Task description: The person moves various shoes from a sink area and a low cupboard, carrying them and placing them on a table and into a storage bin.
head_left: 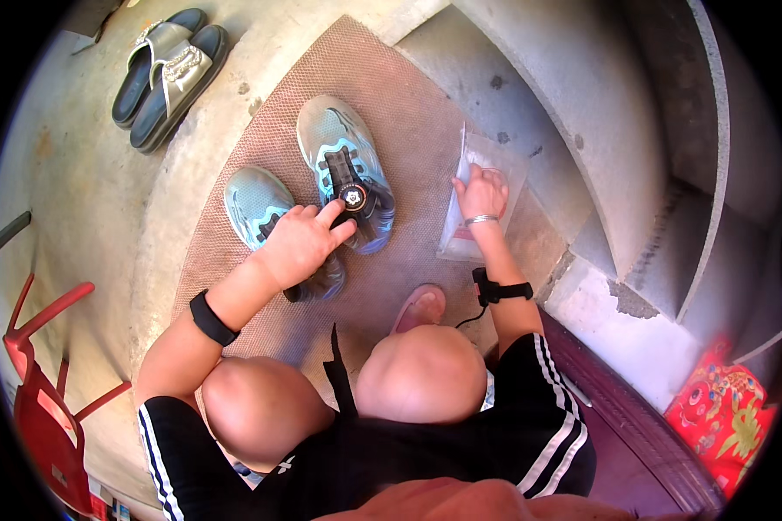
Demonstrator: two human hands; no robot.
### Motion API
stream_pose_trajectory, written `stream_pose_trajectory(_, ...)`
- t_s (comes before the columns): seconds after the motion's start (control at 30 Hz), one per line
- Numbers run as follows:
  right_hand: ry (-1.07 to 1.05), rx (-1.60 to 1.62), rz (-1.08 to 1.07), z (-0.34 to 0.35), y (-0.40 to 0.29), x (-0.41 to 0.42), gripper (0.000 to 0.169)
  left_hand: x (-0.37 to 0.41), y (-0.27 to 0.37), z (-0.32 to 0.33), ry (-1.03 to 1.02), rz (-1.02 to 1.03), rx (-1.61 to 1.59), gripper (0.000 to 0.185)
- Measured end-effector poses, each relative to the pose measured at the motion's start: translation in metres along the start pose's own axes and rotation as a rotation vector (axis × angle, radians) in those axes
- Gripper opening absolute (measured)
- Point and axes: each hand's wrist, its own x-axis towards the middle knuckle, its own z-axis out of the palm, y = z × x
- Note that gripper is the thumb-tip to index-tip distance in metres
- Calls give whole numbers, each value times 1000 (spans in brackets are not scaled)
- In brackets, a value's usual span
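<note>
Two light-blue and grey sneakers stand on a brown woven mat, toes pointing away from me. The right sneaker (332, 133) has black straps and a round black dial (352, 197) on its tongue. My left hand (303, 244) reaches over the left sneaker (251, 195) and hides much of it. Its index finger touches the dial's near edge, with the thumb just below; whether they pinch anything is unclear. To the right, my right hand (485, 192) is on a clear plastic bag (459, 225) with pale contents. Its fingertips are partly hidden, so a grip cannot be made out.
The woven mat (417, 111) lies on a concrete floor. Silver-strapped slides (182, 71) sit at upper left, and a red plastic chair (49, 423) at lower left. Concrete steps (547, 71) rise on the right. Below them are a dark-red wooden edge (619, 410) and red patterned fabric (720, 417).
</note>
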Motion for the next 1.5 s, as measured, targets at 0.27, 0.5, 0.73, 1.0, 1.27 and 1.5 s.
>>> stream_pose_trajectory(0.27, -44, 2, -55, -12, 6, -1, 14, -22, -7, -8, -36, 72, -87, 8)
stream_pose_trajectory(0.5, 238, 442, 20, -118, 12, -41, 8, -106, 6, -93, -18, -163, -266, 8)
stream_pose_trajectory(0.73, 314, 788, -28, -268, -9, -67, 7, -182, 53, -199, 143, -412, -270, 19)
stream_pose_trajectory(1.0, 141, 748, -172, -441, -16, -71, 7, -283, 154, -314, 298, -584, -261, 18)
stream_pose_trajectory(1.27, 74, 718, -358, -520, -20, -47, 7, -380, 273, -341, 534, -953, -248, 16)
stream_pose_trajectory(1.5, -2, 875, -479, -548, -54, -15, 6, -431, 403, -320, 858, -1394, -173, 17)
